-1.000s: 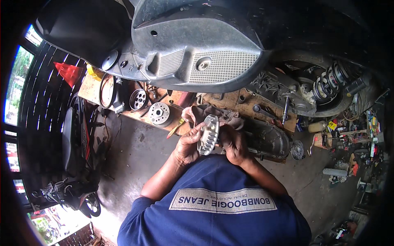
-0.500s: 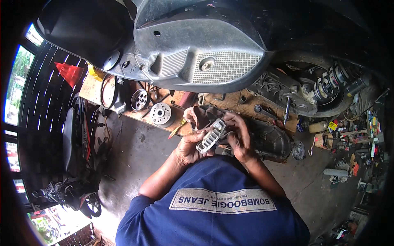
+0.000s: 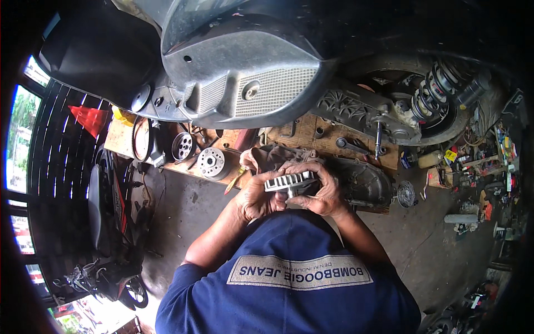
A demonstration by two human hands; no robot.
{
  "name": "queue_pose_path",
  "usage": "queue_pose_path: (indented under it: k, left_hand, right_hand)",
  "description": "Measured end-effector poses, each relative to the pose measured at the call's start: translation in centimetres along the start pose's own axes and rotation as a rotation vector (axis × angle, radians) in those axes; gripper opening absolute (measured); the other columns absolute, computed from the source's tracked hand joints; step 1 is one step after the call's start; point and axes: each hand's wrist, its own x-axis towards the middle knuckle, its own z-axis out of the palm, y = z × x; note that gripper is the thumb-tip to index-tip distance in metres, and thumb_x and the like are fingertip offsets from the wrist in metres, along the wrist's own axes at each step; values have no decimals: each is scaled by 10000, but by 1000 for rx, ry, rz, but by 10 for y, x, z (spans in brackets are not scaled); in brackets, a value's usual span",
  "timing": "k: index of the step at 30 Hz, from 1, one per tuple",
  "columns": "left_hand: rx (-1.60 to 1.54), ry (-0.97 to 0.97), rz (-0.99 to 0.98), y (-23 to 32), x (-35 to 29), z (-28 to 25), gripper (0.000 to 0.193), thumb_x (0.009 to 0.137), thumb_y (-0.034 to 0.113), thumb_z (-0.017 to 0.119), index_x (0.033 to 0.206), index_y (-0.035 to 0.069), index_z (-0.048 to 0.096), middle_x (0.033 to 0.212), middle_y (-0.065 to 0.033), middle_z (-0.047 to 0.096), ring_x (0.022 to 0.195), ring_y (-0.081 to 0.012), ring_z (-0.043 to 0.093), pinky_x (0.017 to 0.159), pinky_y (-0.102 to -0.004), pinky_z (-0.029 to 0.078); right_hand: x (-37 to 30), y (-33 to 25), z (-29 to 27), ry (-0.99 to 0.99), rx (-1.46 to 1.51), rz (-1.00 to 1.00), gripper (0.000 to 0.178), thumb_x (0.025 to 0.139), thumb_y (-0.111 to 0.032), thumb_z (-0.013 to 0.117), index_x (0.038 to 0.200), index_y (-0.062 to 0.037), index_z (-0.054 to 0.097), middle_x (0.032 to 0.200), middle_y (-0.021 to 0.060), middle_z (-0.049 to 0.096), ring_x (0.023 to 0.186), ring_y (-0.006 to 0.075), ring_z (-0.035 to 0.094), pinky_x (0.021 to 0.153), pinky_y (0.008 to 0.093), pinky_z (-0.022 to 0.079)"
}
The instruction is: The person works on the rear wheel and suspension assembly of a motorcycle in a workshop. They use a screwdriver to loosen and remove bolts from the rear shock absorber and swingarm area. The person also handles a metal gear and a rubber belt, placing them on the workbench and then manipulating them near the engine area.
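both hands, left hand (image 3: 257,196) and right hand (image 3: 322,192), still grasping finned metal pulley (image 3: 290,182); pulley now turned edge-on, level.

A pale rectangular patch (image 3: 299,272) with dark lettering is sewn across the blue shirt at the lower middle, seen upside down. At the right, by the wooden board's end, a small brown carton (image 3: 437,177) lies on the floor, with a cream plastic bottle (image 3: 430,159) just above it and a yellow-and-red packet (image 3: 449,155) beside that. Further right, small colourful packs (image 3: 503,146) crowd a cluttered stretch of floor, too small to tell apart.
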Motion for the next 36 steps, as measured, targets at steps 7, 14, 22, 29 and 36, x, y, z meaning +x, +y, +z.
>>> queue_pose_path:
  k: [7,14,22,29,36]
  left_hand:
    - [142,-118,325,-7,12,8,520,964,496,542,1286,89,514,1141,-68,618,886,-156,621,768,-359,532]
    - [484,-120,631,-32,28,-2,642,941,400,608,1437,63,380,1377,-141,508,1276,-312,499,1072,-498,386]
    - [308,-262,934,-39,47,-1,680,885,368,679,1428,79,388,1402,-101,480,1320,-274,440,1151,-466,283]
    - [301,-269,1044,-23,51,-6,675,883,307,684,1439,124,349,1397,-56,463,1316,-227,428,1139,-430,300]
    - [235,-235,915,10,58,-6,533,936,342,630,1374,109,435,1283,-77,549,1205,-239,528,1035,-438,428]
  right_hand:
    - [-6,8,6,264,-61,125,551,712,-62,866,1182,-9,584,1109,83,650,1034,161,614,916,318,511]
    - [11,9,4,231,-179,25,555,737,-69,852,1222,-40,583,1078,83,664,923,164,655,809,290,541]
    - [46,14,-3,86,-551,-436,565,675,-44,823,1183,-50,575,1149,141,621,1047,332,615,888,409,512]
    - [65,27,0,27,-524,-455,544,707,-51,800,1202,-39,575,1158,147,616,1040,335,624,895,411,517]
    - [93,45,10,88,-494,-383,506,740,-121,821,1179,-26,589,1047,175,666,964,363,653,820,402,531]
